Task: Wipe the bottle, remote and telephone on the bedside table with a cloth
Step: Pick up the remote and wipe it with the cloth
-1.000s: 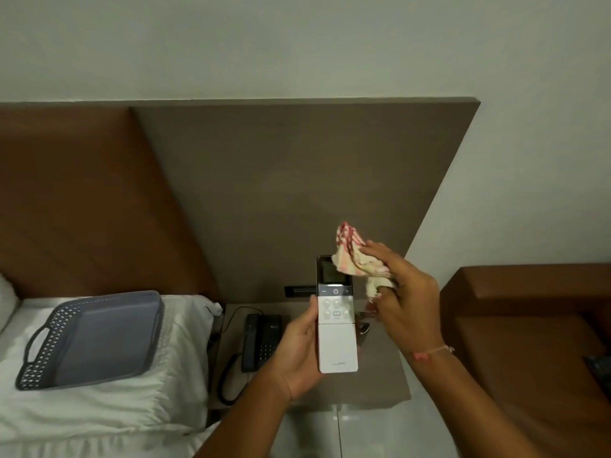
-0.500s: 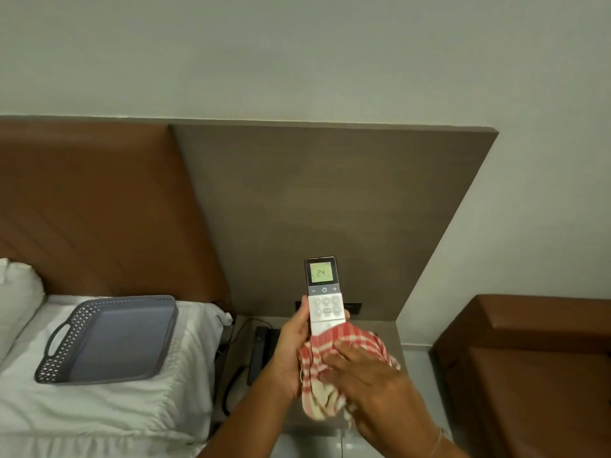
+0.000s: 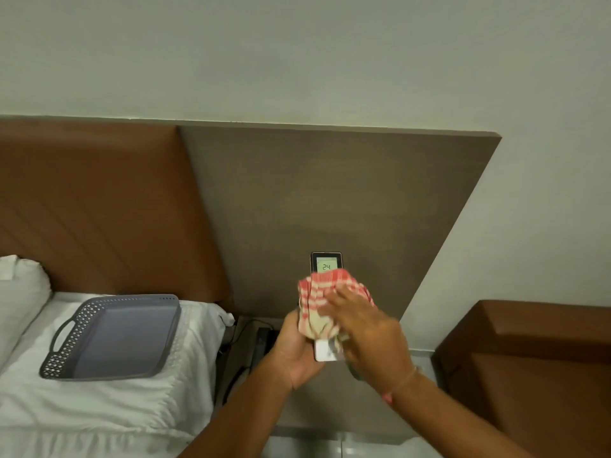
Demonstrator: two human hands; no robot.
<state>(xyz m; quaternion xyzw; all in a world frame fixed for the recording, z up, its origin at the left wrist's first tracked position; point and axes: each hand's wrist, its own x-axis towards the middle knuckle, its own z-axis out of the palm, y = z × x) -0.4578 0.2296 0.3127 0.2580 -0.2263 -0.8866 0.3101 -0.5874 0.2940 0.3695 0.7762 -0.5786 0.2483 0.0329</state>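
My left hand (image 3: 294,353) holds a white remote (image 3: 326,266) upright above the bedside table (image 3: 317,404). Its lit screen reads 24 and sticks out at the top; the white lower end shows below. My right hand (image 3: 367,335) presses a red-and-white checked cloth (image 3: 317,299) flat against the remote's middle, covering the buttons. The black telephone (image 3: 263,345) lies on the table behind my left wrist, mostly hidden, with its cord trailing left. No bottle is visible.
A grey perforated tray (image 3: 112,338) rests on the white bed pillow at the left. A brown headboard panel (image 3: 330,200) stands behind the table. A brown upholstered seat (image 3: 529,368) sits at the right, close to the table's edge.
The cloth in my right hand went from beside the remote's top down over its lower half, then back up over the buttons. The view tilted up slightly.
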